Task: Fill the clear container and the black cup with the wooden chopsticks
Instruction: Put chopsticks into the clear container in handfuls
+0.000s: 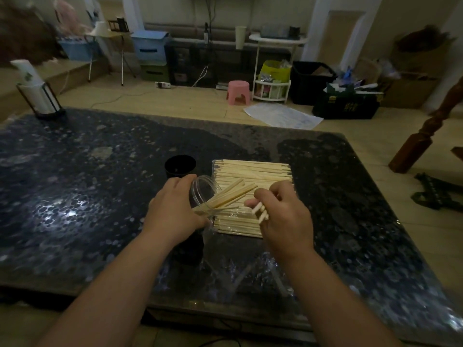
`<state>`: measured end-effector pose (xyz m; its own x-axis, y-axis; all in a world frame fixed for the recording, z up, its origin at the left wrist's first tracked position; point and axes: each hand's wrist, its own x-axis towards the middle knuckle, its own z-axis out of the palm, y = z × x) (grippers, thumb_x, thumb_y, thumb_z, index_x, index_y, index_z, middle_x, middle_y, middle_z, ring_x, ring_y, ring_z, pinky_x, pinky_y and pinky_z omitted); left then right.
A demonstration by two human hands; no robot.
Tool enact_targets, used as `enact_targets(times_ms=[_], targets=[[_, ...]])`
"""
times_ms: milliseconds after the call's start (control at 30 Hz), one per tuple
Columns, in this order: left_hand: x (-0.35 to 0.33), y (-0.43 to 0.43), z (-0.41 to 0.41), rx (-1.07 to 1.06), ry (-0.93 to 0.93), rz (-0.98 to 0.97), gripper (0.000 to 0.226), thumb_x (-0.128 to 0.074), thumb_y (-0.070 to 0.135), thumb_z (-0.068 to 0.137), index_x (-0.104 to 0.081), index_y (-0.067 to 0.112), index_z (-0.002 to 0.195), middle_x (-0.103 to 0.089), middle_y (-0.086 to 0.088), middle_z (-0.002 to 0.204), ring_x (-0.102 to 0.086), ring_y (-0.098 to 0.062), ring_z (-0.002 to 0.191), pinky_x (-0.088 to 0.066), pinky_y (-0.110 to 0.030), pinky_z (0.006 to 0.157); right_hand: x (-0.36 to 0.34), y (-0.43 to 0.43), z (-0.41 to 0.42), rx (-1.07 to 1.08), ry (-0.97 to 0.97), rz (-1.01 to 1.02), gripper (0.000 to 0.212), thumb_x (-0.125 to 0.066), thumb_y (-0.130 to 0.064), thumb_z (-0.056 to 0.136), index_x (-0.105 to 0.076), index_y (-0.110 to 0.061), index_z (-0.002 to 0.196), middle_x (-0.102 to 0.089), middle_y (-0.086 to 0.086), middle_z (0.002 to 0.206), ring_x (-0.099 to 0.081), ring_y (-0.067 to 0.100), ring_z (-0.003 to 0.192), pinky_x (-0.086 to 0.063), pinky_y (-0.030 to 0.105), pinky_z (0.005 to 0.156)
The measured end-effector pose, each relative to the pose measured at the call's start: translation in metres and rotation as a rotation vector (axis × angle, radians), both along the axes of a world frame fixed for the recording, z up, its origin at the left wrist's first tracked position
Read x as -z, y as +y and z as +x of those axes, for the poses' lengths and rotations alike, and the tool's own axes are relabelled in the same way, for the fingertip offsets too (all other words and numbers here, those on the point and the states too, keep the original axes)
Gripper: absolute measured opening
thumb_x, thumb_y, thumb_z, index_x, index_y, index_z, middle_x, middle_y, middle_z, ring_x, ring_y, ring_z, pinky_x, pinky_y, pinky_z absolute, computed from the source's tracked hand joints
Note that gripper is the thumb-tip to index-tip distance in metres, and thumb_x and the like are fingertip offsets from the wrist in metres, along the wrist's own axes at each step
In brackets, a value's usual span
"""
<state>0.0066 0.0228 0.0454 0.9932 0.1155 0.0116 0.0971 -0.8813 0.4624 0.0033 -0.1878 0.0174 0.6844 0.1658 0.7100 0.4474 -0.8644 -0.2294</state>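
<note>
A clear container [204, 189] sits tilted at the table's middle, its mouth facing the pile, with several wooden chopsticks [231, 195] sticking out of it. My left hand [175, 209] grips its side. Just behind it stands the black cup [180, 166], upright; I see no chopsticks in it. A flat pile of wooden chopsticks [253, 171] lies on clear plastic wrap to the right. My right hand [280, 211] is over the pile's near edge, fingers closed on a few chopsticks [260, 212] whose ends poke out.
The dark speckled table [75, 184] holds a black stand with a white roll [37, 96] at its far left corner. Loose clear wrap [250, 276] lies near the front edge. A brown wooden post [426, 131] stands off the right side.
</note>
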Motion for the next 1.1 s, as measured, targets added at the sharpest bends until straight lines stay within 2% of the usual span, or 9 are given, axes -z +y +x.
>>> enact_targets(times_ms=[100,167,267,367,467,667,833,933,1100], targets=[[0.0,-0.001,-0.001,0.007,0.007,0.0,0.107,-0.09,0.042,0.066,-0.03,0.03,0.154,-0.037,0.001,0.148,-0.041,-0.023,0.135,-0.039,-0.047,0.111,-0.001,0.003,0.001,-0.053,0.236,0.326,0.017,-0.069,-0.033,0.091,-0.068,-0.017,0.095,-0.05,-0.021,0.089,-0.053,0.003,0.075,-0.046,0.03,0.063],[0.0,-0.001,-0.001,0.015,0.011,0.001,0.106,-0.089,0.041,0.066,-0.03,0.03,0.154,-0.037,0.0,0.149,-0.041,-0.023,0.136,-0.038,-0.046,0.112,-0.005,0.006,-0.001,-0.088,0.149,0.404,0.022,-0.064,-0.034,0.094,-0.071,-0.014,0.1,-0.046,-0.027,0.096,-0.053,-0.002,0.085,-0.046,0.018,0.073],[0.0,0.0,-0.001,0.019,0.013,0.005,0.104,-0.089,0.04,0.067,-0.031,0.03,0.153,-0.037,0.001,0.149,-0.041,-0.023,0.136,-0.039,-0.046,0.111,-0.009,0.011,-0.003,-0.132,-0.019,0.528,0.03,-0.053,-0.029,0.098,-0.076,-0.01,0.096,-0.052,-0.008,0.099,-0.054,0.002,0.087,-0.047,0.012,0.077],[0.0,0.0,0.0,0.016,0.021,0.01,0.105,-0.089,0.041,0.067,-0.03,0.031,0.154,-0.037,0.002,0.149,-0.041,-0.023,0.135,-0.038,-0.045,0.111,-0.02,0.018,-0.004,-0.193,0.074,0.92,0.03,-0.045,-0.031,0.1,-0.07,-0.024,0.085,-0.063,0.009,0.091,-0.069,0.012,0.073,-0.055,0.021,0.064],[0.002,-0.001,-0.001,0.022,0.006,0.011,0.105,-0.089,0.042,0.066,-0.031,0.031,0.153,-0.038,0.002,0.147,-0.042,-0.023,0.135,-0.038,-0.045,0.111,-0.024,0.018,-0.005,-0.149,0.202,1.142,0.035,-0.044,-0.023,0.105,-0.066,-0.012,0.08,-0.065,0.018,0.077,-0.067,0.016,0.055,-0.052,0.021,0.051],[0.002,-0.004,-0.001,0.025,-0.01,0.019,0.105,-0.09,0.04,0.066,-0.032,0.031,0.153,-0.038,0.003,0.148,-0.041,-0.023,0.136,-0.037,-0.046,0.112,-0.022,0.017,-0.003,-0.111,0.383,1.157,0.036,-0.047,-0.025,0.105,-0.056,-0.004,0.077,-0.057,0.006,0.055,-0.059,0.016,0.044,-0.049,0.026,0.044],[0.002,-0.005,-0.003,0.036,-0.016,0.031,0.104,-0.087,0.042,0.068,-0.03,0.03,0.154,-0.038,0.002,0.148,-0.041,-0.023,0.136,-0.037,-0.045,0.112,-0.013,0.017,0.005,-0.016,0.439,0.994,0.032,-0.066,-0.046,0.088,-0.056,-0.021,0.071,-0.06,0.002,0.06,-0.059,0.027,0.058,-0.053,0.049,0.06],[0.001,-0.005,-0.003,0.038,-0.012,0.025,0.104,-0.087,0.042,0.068,-0.03,0.031,0.154,-0.038,0.002,0.148,-0.041,-0.023,0.136,-0.036,-0.045,0.113,-0.011,0.017,0.006,-0.067,0.504,1.064,0.036,-0.07,-0.062,0.071,-0.057,-0.03,0.081,-0.061,0.001,0.076,-0.057,0.024,0.068,-0.051,0.049,0.065],[-0.001,-0.004,-0.002,0.033,-0.003,0.025,0.104,-0.088,0.043,0.068,-0.03,0.031,0.154,-0.038,0.002,0.148,-0.04,-0.023,0.136,-0.036,-0.045,0.113,-0.013,0.016,0.003,-0.078,0.502,1.074,0.018,-0.062,-0.038,0.092,-0.056,-0.022,0.088,-0.058,0.005,0.076,-0.054,0.017,0.06,-0.049,0.037,0.056]])
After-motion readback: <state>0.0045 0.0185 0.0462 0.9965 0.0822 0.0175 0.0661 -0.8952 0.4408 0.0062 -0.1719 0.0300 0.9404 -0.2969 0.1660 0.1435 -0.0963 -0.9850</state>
